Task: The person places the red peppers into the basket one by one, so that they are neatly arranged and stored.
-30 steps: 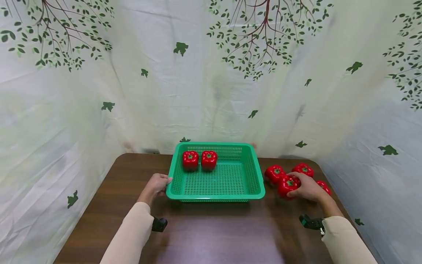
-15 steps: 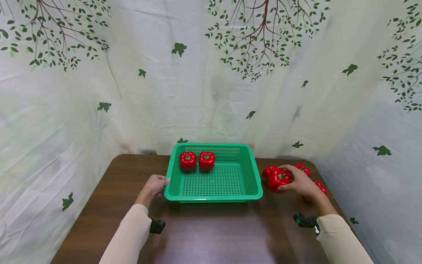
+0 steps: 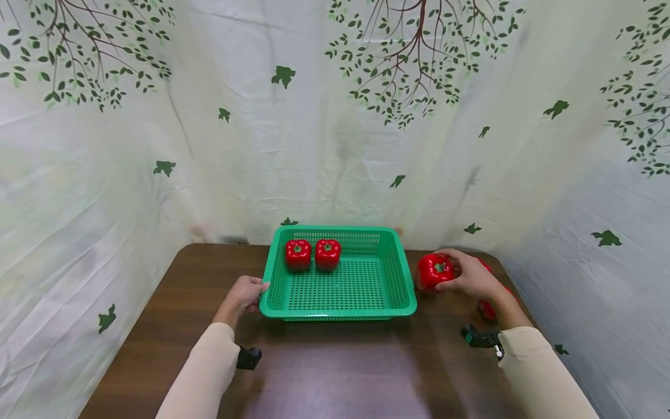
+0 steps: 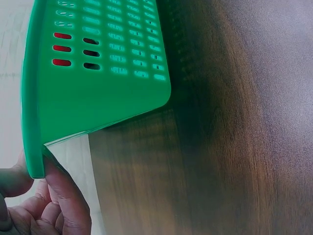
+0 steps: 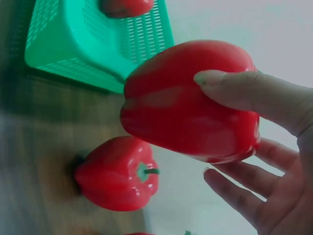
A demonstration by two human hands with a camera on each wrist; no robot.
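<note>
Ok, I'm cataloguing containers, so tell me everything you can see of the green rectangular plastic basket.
The green rectangular plastic basket has a smooth, solid rim, slotted walls and a gridded floor; its material looks like rigid plastic. It sits upright, apparently resting on the dark brown wood-grain table. Two glossy red bell peppers stand side by side inside, toward its back left. The left hand pinches the rim at its left end.

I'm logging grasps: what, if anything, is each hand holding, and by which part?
The right hand holds a red pepper by its sides; the left hand pinches the green basket by its left rim.
</note>
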